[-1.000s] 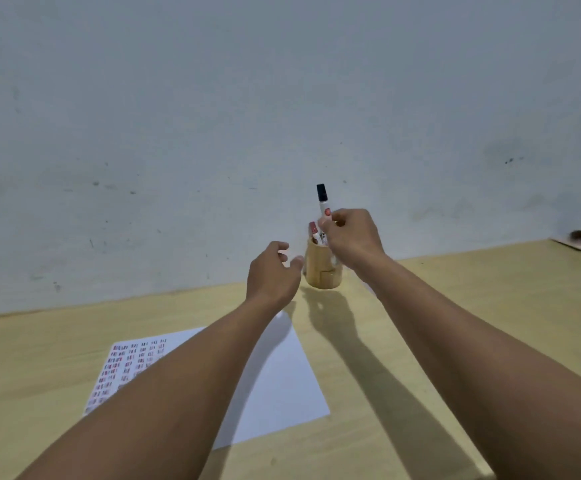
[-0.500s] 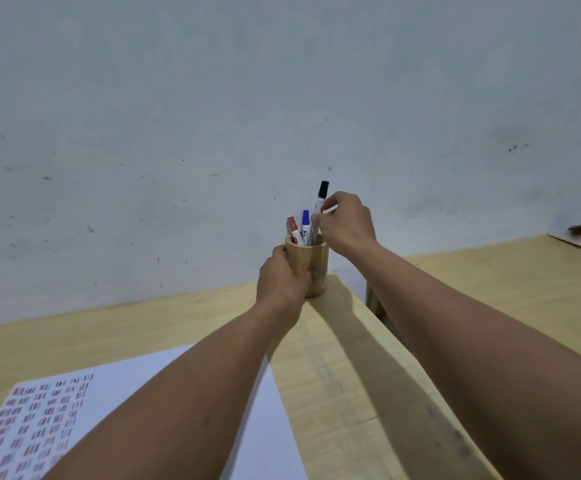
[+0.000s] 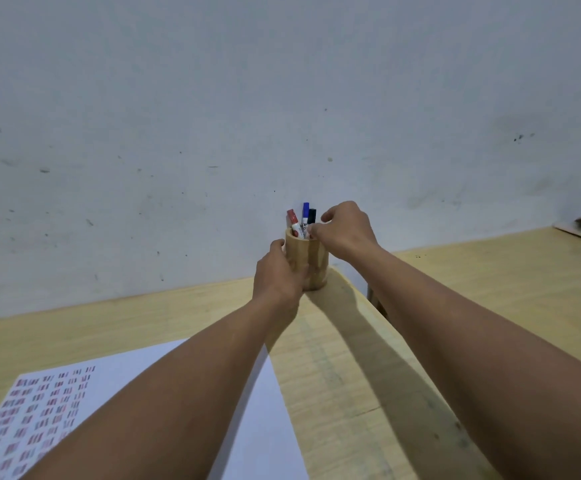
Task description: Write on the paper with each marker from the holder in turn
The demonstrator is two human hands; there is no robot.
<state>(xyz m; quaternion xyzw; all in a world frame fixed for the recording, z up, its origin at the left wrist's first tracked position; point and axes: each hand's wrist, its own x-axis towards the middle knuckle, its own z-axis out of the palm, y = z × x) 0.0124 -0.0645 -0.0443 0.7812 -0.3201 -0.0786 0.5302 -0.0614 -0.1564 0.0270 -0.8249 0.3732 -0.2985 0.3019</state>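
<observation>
Head view: left hand (image 3: 277,271) wrapped around the near-left side of the wooden holder (image 3: 311,263), gripping it. Holder stands upright on the table (image 3: 490,289), against the wall (image 3: 282,98).

Right hand (image 3: 346,233) sits at the holder's rim, just right of the markers, fingers (image 3: 315,232) pinched narrow at the black marker's barrel. Contact is probably there, but I can't tell if it is an actual grip.

Three markers upright in the holder, just beyond the left hand: red marker (image 3: 293,221) leaning left, blue marker (image 3: 305,213) in the middle, black marker (image 3: 311,216) nearest the right hand.

Barrel labels on the markers show dark print, too small to read. Paper (image 3: 258,410) lies under the left forearm, rows of short red and dark marks in its left part; none legible as words.

Versus half a second ago: black marker sat high above the others in the right hand, now its cap is level with the blue one, down in the holder. Left hand was already on the holder.
</observation>
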